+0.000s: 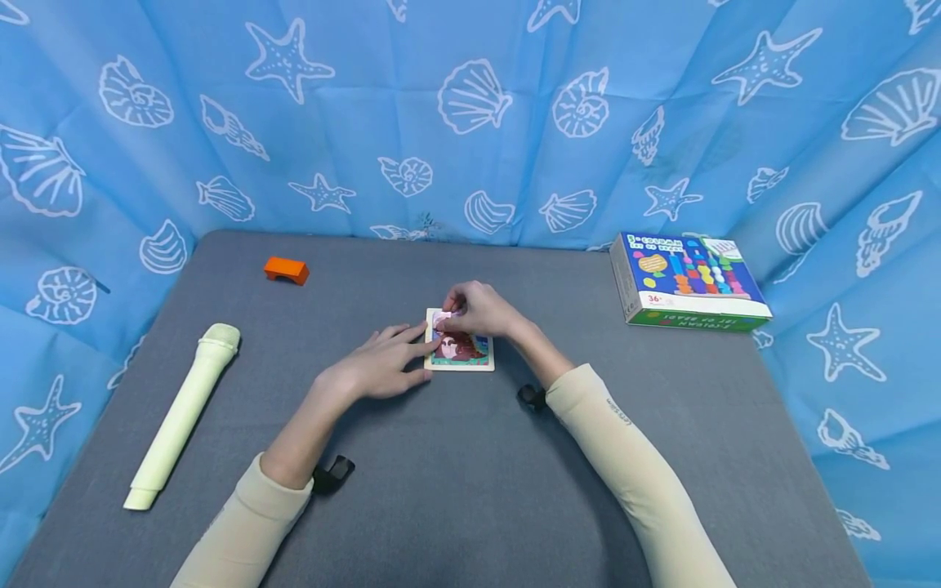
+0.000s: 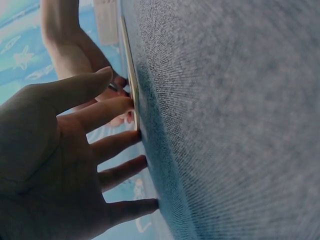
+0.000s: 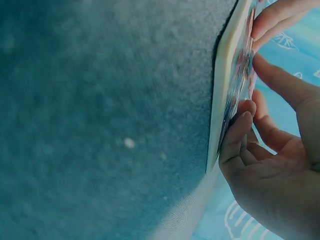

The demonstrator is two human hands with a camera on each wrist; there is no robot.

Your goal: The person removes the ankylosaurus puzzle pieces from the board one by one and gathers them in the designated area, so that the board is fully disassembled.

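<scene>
A small square picture puzzle (image 1: 478,359) with a pale frame lies flat at the middle of the table. My left hand (image 1: 385,361) is spread at its left side, with fingertips on the frame and the picture. At the puzzle's upper left, my right hand (image 1: 481,310) pinches a small pinkish piece (image 1: 445,317) between thumb and fingers. From the left wrist, the left hand (image 2: 65,150) has nearly straight fingers touching the board edge (image 2: 131,65) and the cloth. In the right wrist view the right hand (image 3: 280,165) has bent fingers against the board (image 3: 218,95).
An orange arch block (image 1: 287,270) sits at the back left. A pale green microphone-shaped object (image 1: 184,416) lies on the left, and a colourful bead-set box (image 1: 691,282) at the back right. A blue shell-patterned curtain (image 1: 470,122) surrounds the grey tabletop (image 1: 441,490).
</scene>
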